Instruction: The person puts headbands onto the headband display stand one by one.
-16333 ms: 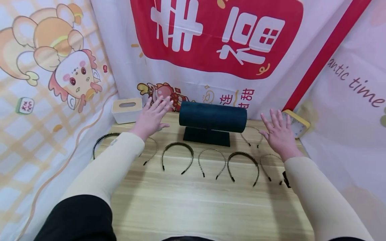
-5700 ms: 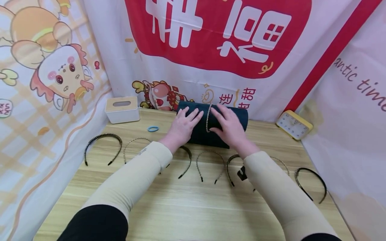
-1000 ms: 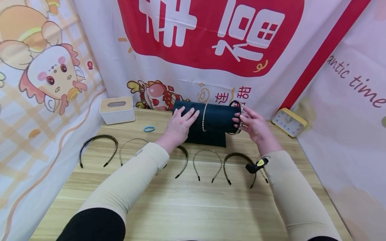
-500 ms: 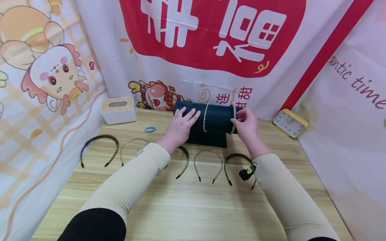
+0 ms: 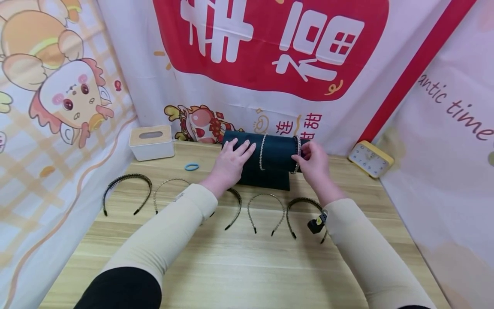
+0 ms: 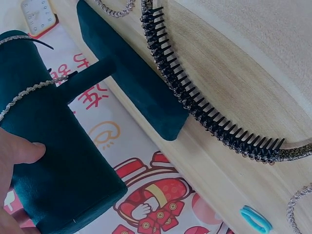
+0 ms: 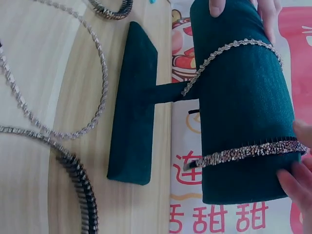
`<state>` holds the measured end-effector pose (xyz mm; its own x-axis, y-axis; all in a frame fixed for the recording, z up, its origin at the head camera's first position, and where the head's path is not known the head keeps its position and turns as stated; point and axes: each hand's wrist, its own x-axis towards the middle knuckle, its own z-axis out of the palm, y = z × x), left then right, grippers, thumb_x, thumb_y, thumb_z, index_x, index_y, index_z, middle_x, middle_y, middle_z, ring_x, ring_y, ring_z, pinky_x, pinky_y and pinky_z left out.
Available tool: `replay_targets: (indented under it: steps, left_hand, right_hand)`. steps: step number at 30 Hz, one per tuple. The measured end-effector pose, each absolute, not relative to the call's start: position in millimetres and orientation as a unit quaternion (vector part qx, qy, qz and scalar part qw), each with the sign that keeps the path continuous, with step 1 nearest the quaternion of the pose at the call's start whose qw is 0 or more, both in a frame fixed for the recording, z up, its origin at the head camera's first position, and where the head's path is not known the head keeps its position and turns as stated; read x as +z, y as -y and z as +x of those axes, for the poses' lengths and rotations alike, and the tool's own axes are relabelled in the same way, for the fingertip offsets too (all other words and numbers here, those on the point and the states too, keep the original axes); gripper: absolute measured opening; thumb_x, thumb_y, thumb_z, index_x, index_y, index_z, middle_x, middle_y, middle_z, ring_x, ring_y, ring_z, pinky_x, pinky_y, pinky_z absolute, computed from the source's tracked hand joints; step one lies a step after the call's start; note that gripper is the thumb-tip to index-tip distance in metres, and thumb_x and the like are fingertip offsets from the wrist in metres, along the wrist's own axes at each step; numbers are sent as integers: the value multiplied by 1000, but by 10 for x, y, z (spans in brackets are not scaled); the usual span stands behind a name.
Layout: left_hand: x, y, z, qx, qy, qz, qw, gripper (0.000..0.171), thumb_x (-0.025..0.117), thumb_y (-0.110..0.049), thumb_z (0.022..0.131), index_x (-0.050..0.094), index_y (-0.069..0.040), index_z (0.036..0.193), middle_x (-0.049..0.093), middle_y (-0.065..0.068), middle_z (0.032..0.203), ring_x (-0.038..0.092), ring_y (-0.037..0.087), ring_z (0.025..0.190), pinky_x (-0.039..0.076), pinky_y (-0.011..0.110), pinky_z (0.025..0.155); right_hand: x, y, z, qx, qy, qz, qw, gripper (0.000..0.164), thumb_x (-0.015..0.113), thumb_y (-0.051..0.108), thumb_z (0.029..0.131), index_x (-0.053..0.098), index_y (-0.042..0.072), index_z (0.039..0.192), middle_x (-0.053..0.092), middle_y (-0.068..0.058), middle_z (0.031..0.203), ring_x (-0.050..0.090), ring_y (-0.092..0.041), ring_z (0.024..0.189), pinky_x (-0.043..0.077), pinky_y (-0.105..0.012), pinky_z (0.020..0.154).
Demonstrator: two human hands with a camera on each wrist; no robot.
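A dark green roll-shaped display stand (image 5: 279, 152) stands at the back of the table. My left hand (image 5: 231, 161) grips its left part, fingers over the top, thumb against the near side in the left wrist view. A thin beaded headband (image 7: 219, 51) arches over the middle of the roll. Near the right end sits a wider sparkly headband (image 7: 248, 151) with small black teeth along its edge. My right hand (image 5: 315, 159) pinches this headband between thumb and fingers, which partly hide it.
Several headbands lie in a row before the stand, among them a toothed one (image 5: 129, 176) and a thin one (image 5: 266, 194); my left forearm covers part of the row. Behind are a tissue box (image 5: 152, 148), a blue ring (image 5: 191, 166) and a yellow clock (image 5: 371, 159).
Both hands were spread over the table, the roll bare. The thin headband came onto its middle. Then the right hand brought the toothed headband from the far right and slid it leftward onto the roll.
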<state>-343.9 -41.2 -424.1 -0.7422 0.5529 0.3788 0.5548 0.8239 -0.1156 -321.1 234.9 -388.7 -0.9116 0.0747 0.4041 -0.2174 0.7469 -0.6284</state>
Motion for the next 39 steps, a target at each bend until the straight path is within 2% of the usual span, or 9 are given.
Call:
replay_targets:
  steps: [3, 6, 10, 18, 23, 39]
  left_hand:
    - [-4248, 408, -3445, 0, 934, -297, 200, 79, 72, -16, 88, 31, -20, 156, 35, 6, 157, 29, 42, 139, 20, 55, 115]
    - [-4257, 412, -3452, 1, 934, -296, 198, 79, 72, -16, 89, 31, -20, 157, 34, 6, 157, 29, 42, 139, 20, 54, 115]
    - [-4261, 417, -3457, 5, 934, -296, 198, 80, 72, -17, 89, 30, -19, 157, 34, 7, 157, 28, 42, 139, 20, 54, 115]
    - [-4253, 412, -3454, 9, 931, -302, 203, 81, 73, -18, 88, 30, -18, 157, 34, 8, 157, 28, 43, 139, 21, 55, 114]
    - [-4248, 409, -3445, 11, 932, -299, 206, 81, 74, -18, 88, 30, -18, 157, 34, 8, 156, 29, 43, 139, 21, 55, 114]
    - [-4265, 417, -3454, 6, 931, -299, 209, 80, 74, -19, 88, 31, -18, 156, 35, 8, 156, 30, 42, 139, 22, 55, 114]
  right_hand:
    - [-3924, -2425, -3197, 283, 920, 109, 247, 45, 82, 16, 83, 63, 2, 122, 57, -16, 119, 52, -33, 110, 42, -45, 96]
    - [-3974, -2518, -3190, 203, 914, 206, 285, 65, 85, 10, 78, 58, 4, 136, 53, -15, 137, 46, -36, 126, 35, -45, 108]
    - [-4086, -2598, -3180, 152, 899, 290, 291, 78, 86, 1, 74, 51, 2, 143, 44, -17, 148, 38, -38, 137, 31, -45, 112]
    - [-4254, -2576, -3169, 124, 901, 280, 306, 70, 83, 1, 77, 52, -3, 140, 44, -18, 148, 43, -35, 134, 40, -50, 104]
    - [-4256, -2541, -3155, 124, 901, 274, 313, 69, 83, 1, 77, 53, -4, 139, 45, -17, 148, 43, -34, 134, 42, -50, 102]
    - [-4244, -2102, -3228, 107, 898, 297, 305, 72, 85, 9, 77, 52, -6, 139, 45, -19, 147, 38, -29, 139, 28, -37, 114]
